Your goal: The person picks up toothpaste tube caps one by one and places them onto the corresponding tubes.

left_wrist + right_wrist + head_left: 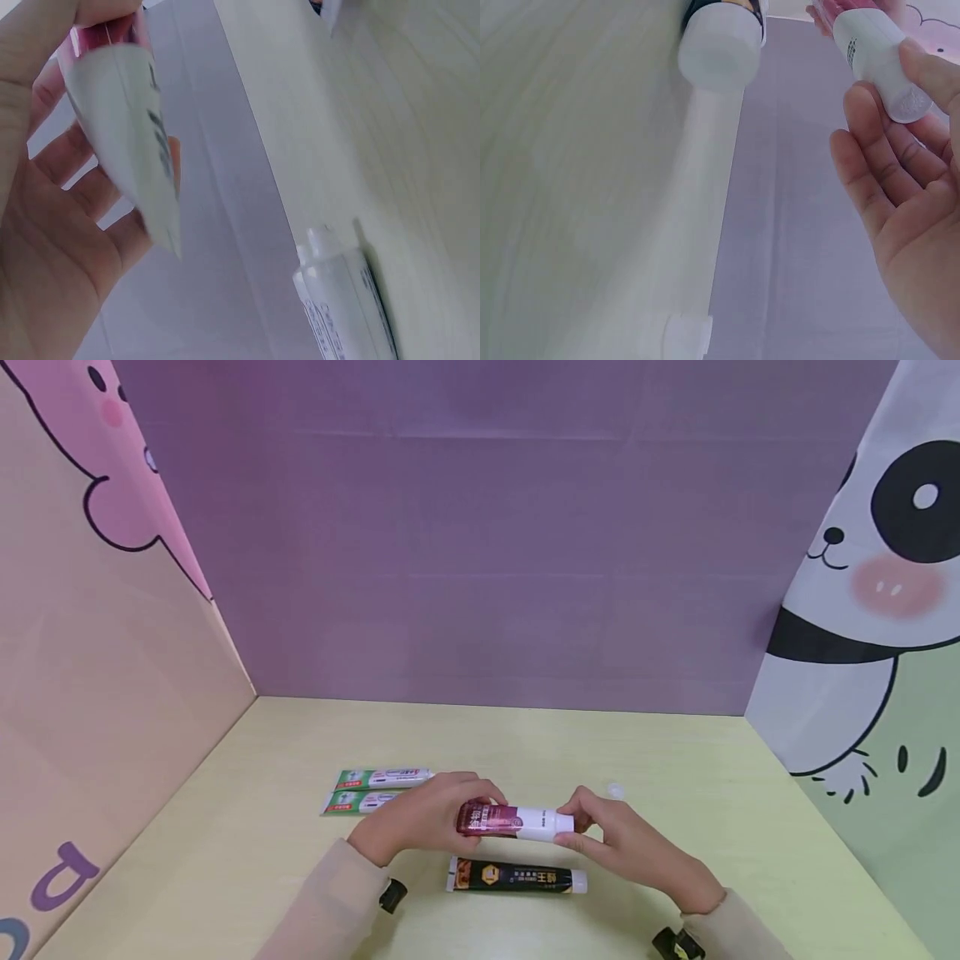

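A dark red and white toothpaste tube (491, 820) is held level above the table between both hands. My left hand (431, 814) grips its red end, with thumb and fingers on either side. At the white cap end, my right hand (618, 835) pinches with thumb and forefinger. In the right wrist view the cap (909, 103) sits between thumb and fingertips, the other fingers loosely bent. Seen from the left wrist, the tube's white part (124, 112) points toward the camera. Below, a black toothpaste tube (517, 877) lies with its white cap to the right.
Two green and white toothpaste tubes (360, 802) lie side by side left of the hands, partly hidden by the left hand. A small white round piece (616, 791) rests on the table (300, 893) beyond the right hand. Printed panels surround the table at back and sides.
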`<state>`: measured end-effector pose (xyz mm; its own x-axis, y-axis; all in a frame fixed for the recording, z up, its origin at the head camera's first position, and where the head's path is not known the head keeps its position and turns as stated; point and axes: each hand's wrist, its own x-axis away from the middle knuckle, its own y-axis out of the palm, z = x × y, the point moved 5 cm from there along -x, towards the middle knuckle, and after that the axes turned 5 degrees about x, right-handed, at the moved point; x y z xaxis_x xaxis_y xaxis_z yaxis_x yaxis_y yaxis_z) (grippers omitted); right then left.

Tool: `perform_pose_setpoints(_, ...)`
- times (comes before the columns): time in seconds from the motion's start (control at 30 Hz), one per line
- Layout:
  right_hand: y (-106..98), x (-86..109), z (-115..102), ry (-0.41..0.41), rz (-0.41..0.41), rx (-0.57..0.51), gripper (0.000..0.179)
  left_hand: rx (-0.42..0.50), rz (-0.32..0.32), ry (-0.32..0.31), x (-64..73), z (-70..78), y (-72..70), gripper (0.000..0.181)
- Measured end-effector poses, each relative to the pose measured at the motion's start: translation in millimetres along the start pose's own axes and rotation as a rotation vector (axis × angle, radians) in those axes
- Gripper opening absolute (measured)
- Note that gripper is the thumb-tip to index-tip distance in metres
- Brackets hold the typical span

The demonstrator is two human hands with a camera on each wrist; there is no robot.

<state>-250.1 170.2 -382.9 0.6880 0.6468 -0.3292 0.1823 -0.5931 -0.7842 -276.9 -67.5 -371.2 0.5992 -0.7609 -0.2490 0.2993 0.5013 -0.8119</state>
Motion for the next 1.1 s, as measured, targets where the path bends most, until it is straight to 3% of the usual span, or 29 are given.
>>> perform_pose_setpoints(0.47,-10,11.9,7,0.020,-0.009,-0.042,0.021,-0.006,0.041,-0.048,16.7,-14.6,-9.6,0.041)
perform_pose_setpoints(0.73,-12,14.1,13,0.049,-0.036,-0.051,0.018,-0.005,0.036,-0.069,17.8,-17.6,-8.3,0.044)
perform_pose_setpoints(1.1,-10,12.1,16,0.082,-0.042,0.083,0.020,-0.056,0.001,-0.060,13.2,-21.3,3.8,0.044)
